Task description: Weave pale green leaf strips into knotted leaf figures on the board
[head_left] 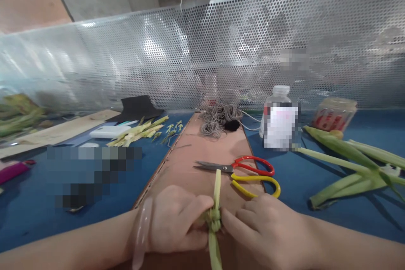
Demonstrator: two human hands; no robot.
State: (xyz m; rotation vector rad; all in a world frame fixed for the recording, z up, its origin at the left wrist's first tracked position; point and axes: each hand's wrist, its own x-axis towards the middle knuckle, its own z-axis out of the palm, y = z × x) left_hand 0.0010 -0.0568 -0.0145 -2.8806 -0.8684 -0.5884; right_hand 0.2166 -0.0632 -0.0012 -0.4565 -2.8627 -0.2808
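A small knotted green leaf piece (215, 219) is pinched between both hands, with one strip pointing up and another hanging down. My left hand (177, 219), with a pale bangle on the wrist, grips it from the left, thumb and forefinger closed on it. From the right, my right hand (262, 228) presses its fingertips against the same knot, the other fingers curled. Just beyond the hands, scissors (226, 168) with one red and one yellow handle lie on a brown board (190, 156), blades pointing left.
Grey cord (218, 118) is heaped at the board's far end. A bottle (281, 93), a tilted jar (333, 114) and long green leaves (363, 173) are on the right. Leaf pieces (139, 130) and a black sheet (137, 107) lie left, before a perforated metal screen (126, 55).
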